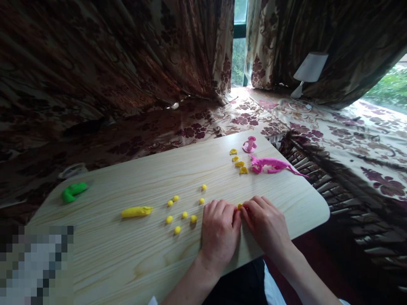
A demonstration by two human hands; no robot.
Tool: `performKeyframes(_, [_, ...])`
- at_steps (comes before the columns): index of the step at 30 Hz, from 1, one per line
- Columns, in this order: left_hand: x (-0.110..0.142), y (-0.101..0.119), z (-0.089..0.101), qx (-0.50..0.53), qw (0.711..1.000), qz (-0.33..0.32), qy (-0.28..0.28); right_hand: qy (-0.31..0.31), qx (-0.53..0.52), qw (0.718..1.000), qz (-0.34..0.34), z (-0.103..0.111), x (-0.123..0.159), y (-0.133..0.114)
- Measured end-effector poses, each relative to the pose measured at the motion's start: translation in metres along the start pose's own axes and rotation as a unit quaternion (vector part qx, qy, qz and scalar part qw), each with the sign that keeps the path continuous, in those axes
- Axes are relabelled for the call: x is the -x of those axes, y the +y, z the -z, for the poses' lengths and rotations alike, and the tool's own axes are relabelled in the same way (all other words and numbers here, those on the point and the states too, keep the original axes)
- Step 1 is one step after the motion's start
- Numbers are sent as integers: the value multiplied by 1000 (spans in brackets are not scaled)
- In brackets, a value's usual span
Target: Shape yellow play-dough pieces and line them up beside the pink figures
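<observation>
Both hands meet low over the wooden table, pinching one small piece of yellow modelling clay [240,206]. My left hand [220,231] has its fingers bent, with thumb and fingertips at the piece's left side. From the right, my right hand [266,220] grips it between thumb and fingers. Left of my hands lie several small yellow clay balls [184,215], and beyond them a thick yellow clay roll [136,212]. Several flattened, curved yellow pieces [239,164] form a row farther back. Beside these is a pink clay figure [270,164] with legs and a long tail.
A pink clay piece with a flared base [249,145] stands at the table's [143,254] back right. At far left lie a bent green clay roll [73,192] and a clear container [73,170]. A white lamp [310,67] stands on the flowered cloth behind, near curtains.
</observation>
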State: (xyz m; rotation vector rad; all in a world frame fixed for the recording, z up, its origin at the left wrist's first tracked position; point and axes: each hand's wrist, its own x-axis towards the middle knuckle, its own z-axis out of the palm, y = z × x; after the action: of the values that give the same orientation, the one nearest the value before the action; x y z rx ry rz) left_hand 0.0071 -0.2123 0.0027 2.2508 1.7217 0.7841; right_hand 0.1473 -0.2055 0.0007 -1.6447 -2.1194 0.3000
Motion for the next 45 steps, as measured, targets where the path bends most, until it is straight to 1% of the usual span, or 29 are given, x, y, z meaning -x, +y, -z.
performKeyframes(6, [0, 0, 2, -2, 1000, 0, -1, -2, -9, 1000, -11, 11, 6, 8])
performKeyframes(9, [0, 1, 3, 0, 1000, 1, -3, -8, -7, 1000, -10, 14, 8, 7])
performKeyframes(17, [1, 0, 5, -9, 1000, 1, -13, -10, 36, 999, -4, 5, 6, 2])
performKeyframes(25, [0, 1, -2, -24, 1000, 7, -17, -8, 31, 999, -5, 1, 8, -1])
performKeyframes(30, [1, 1, 5, -17, 1000, 3, -17, -15, -12, 1000, 6, 12, 12, 5])
performKeyframes(35, [6, -4, 12, 6, 1000, -4, -25, -8, -39, 999, -10, 21, 16, 12])
performKeyframes(38, [7, -7, 14, 10, 1000, -6, -24, -2, -41, 999, -13, 21, 15, 8])
performKeyframes(42, [4, -10, 15, 17, 1000, -9, -21, 2, -13, 1000, 18, 15, 6, -9])
performKeyframes(45, [4, -11, 20, 29, 999, -11, -15, -1, 14, 999, 39, 13, -4, -18])
